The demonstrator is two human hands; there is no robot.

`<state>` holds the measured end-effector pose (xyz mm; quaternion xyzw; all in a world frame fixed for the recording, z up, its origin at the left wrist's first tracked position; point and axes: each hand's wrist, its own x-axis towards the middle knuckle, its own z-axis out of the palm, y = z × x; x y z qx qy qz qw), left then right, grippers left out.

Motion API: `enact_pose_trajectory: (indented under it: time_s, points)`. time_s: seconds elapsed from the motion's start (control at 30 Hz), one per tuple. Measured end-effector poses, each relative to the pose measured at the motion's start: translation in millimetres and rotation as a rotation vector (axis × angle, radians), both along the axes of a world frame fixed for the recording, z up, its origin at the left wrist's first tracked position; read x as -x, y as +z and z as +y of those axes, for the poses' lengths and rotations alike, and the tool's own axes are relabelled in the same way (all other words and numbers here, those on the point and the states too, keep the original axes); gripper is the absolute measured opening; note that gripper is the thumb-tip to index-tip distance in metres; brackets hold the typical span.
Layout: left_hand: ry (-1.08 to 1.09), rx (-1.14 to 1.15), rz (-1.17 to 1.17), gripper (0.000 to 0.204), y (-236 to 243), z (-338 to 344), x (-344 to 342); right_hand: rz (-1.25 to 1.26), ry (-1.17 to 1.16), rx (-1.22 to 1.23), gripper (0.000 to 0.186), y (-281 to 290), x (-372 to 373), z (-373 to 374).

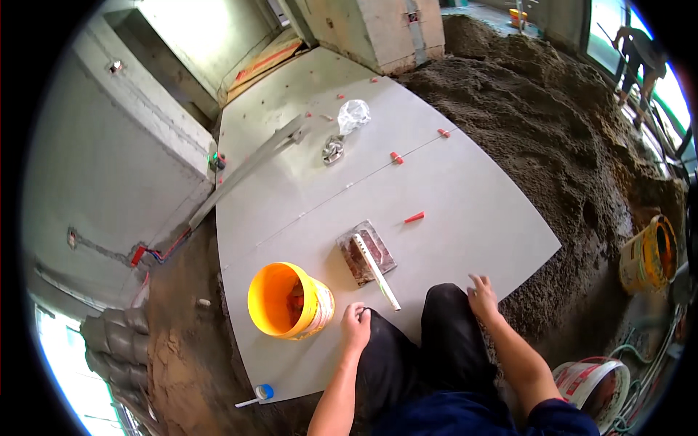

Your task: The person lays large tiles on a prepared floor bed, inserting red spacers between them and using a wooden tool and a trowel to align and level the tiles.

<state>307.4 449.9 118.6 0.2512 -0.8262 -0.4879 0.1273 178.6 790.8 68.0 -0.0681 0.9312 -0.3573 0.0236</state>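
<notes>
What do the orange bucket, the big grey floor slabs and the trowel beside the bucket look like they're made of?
Orange bucket: likely plastic, with a smooth, evenly coloured wall and a slight sheen. Grey slabs: look like ceramic or porcelain tile, flat and matte with thin straight joints and red clips. Trowel: probably a metal blade, brown-stained, with a pale handle, plastic or wood; cannot tell which.

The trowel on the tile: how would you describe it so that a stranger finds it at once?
Start from the large grey floor tile the person kneels on. Just ahead of the knees, right of the orange bucket, the trowel lies flat. It alone is a rusty-brown rectangular blade with a long white handle across it, unlike the small red clips scattered nearby.
</notes>
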Motion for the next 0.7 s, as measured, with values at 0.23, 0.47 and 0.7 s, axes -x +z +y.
enact_pose_trajectory:
  time_s: [0.23, 0.47, 0.7]
  points:
    - [-0.060, 0.198, -0.090, 0.033, -9, -16, 70, 0.084, 0.267, -0.252, 0.047, -19, 146, -109]
    - [-0.024, 0.230, -0.085, 0.041, -26, -53, 146, 0.305, 0.460, -0.492, 0.041, -78, 249, -161]
    - [-0.009, 0.372, -0.073, 0.044, -87, -105, 295, 0.140, 0.314, -0.086, 0.031, -102, 295, -257]
